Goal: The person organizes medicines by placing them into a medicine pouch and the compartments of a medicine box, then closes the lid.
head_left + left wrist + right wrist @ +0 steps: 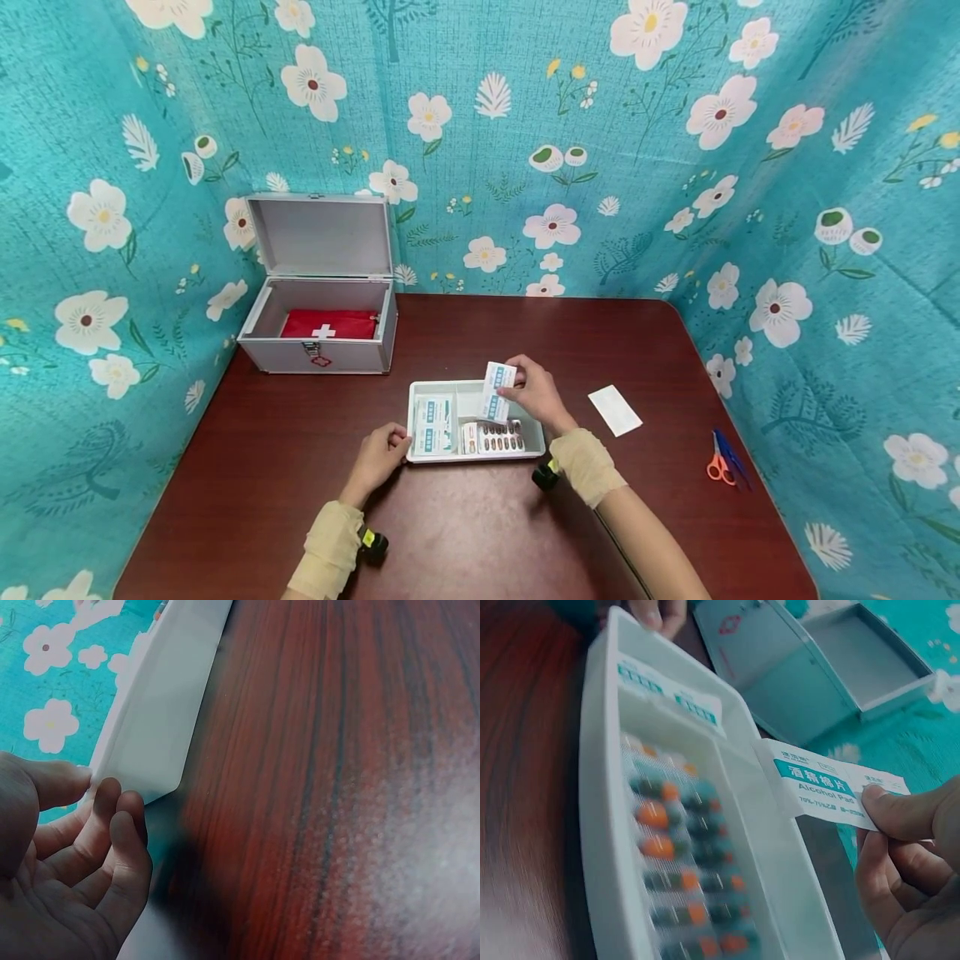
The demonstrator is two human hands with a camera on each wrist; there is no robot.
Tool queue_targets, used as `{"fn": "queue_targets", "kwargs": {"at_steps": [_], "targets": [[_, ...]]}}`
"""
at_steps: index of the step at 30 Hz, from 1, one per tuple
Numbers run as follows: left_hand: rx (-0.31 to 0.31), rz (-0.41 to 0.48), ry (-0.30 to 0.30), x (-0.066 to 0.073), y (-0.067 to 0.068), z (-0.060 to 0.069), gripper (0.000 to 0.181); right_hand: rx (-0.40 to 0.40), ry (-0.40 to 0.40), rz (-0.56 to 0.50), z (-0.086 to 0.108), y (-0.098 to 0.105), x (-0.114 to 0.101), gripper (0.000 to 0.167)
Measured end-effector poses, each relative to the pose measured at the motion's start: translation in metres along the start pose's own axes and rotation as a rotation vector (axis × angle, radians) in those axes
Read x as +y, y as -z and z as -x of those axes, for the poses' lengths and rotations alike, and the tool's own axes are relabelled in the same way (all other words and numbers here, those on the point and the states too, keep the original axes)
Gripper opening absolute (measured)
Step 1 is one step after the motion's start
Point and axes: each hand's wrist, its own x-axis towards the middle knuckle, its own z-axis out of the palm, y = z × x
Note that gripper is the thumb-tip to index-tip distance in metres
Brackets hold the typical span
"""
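Observation:
My right hand [537,392] pinches a white and blue alcohol pad packet [497,390] between thumb and fingers, above the right part of a white tray [476,461]. The right wrist view shows the packet's printed face [821,787] over the tray's far rim. With thumb and fingertips my left hand [82,847] pinches the rim at the near left corner of the tray [157,697]. More alcohol pad packets [433,425] lie in the tray's left compartment. Blister packs of capsules [501,437] lie in the right compartment, their dark and orange capsules [682,881] facing up.
An open silver case [277,358] stands at the back left, with a red pouch [303,323] bearing a white cross inside. Right of the tray lies a white packet [615,410]. Orange-handled scissors [718,468] and blue tweezers [731,454] lie near the table's right edge.

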Motion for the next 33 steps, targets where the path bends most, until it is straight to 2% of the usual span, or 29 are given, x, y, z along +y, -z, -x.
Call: {"fn": "queue_targets", "kwargs": {"at_steps": [6, 14, 18, 24, 33], "targets": [[0.009, 0.002, 0.002, 0.001, 0.0, 0.0, 0.01, -0.081, 0.064, 0.007, 0.0, -0.031, -0.017, 0.042], [0.01, 0.002, -0.016, -0.001, -0.001, 0.001, 0.01, -0.128, 0.142, 0.046, 0.0, -0.076, -0.028, 0.044], [0.016, 0.001, -0.021, -0.002, 0.0, 0.0, 0.01, -0.119, 0.207, 0.14, 0.002, -0.092, -0.033, 0.051], [0.017, 0.003, -0.033, 0.0, 0.0, 0.001, 0.009, -0.086, 0.272, 0.283, 0.006, -0.104, -0.037, 0.056], [0.023, 0.006, -0.034, 0.0, 0.0, 0.001, 0.008, -0.047, 0.334, 0.461, 0.009, -0.116, -0.035, 0.049]]}}
